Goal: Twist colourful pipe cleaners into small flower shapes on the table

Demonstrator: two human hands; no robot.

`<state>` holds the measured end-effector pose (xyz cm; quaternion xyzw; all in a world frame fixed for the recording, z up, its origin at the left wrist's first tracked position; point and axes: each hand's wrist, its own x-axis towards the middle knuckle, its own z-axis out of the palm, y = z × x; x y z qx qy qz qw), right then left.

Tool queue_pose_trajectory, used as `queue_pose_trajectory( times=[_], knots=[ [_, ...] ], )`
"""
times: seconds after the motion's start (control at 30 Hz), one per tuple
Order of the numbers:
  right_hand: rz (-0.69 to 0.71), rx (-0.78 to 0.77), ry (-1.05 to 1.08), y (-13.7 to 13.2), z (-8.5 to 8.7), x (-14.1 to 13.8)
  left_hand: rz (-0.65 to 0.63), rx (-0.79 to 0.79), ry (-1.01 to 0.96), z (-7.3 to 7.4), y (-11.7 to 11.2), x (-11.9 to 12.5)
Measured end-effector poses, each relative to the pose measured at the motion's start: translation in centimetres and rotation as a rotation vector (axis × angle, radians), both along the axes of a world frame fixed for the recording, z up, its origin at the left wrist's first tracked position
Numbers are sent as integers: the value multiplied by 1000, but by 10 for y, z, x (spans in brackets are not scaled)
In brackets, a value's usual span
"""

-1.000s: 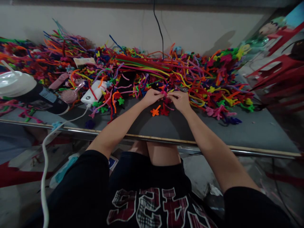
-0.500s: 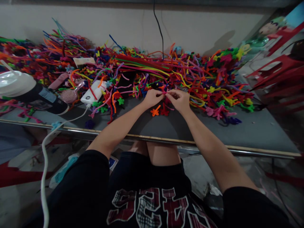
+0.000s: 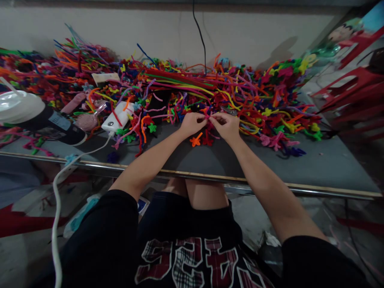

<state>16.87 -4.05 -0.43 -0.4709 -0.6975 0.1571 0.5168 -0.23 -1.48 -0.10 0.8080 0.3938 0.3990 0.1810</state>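
Observation:
Fingertip to fingertip, my left hand (image 3: pixel 192 123) and my right hand (image 3: pixel 227 125) pinch a small pink pipe cleaner (image 3: pixel 207 117) between them. Its shape is mostly hidden by the fingers. Just below the hands lie an orange pipe-cleaner flower (image 3: pixel 196 140) and a red one (image 3: pixel 207 138) on the grey table (image 3: pixel 207 160). Behind the hands, a bundle of long straight pipe cleaners (image 3: pixel 183 82) in red, green, yellow and pink rests on the heap. What looks like a metal tool (image 3: pixel 229 111) sits partly covered beyond my right hand.
A heap of coloured pipe cleaners (image 3: pixel 90 60) runs along the wall. On the left are a lidded cup with a straw (image 3: pixel 39 116), a pink hairbrush (image 3: pixel 90 118) and a white power bank (image 3: pixel 118 116) with a cable (image 3: pixel 55 224) over the edge. Red chairs (image 3: pixel 348 90) stand at right.
Both hands stay in the same place, with only a slight shift of the fingers around the pink pipe cleaner. The surrounding things have not moved.

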Motion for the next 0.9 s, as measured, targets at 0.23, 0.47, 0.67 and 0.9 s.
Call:
queue_pose_trajectory(
  times=[0.23,0.47,0.67,0.9],
  knots=[
    [21,-52,93,3,0,0,16,-9,3,1,-2,0],
    [118,-247,208,7,-1,-1,16,11,34,0,-1,-1],
    [249,-378,240,10,2,5,-6,18,66,-2,0,-1],
    [368,-500,269,11,2,10,-58,15,89,-1,-1,-2]
  ],
)
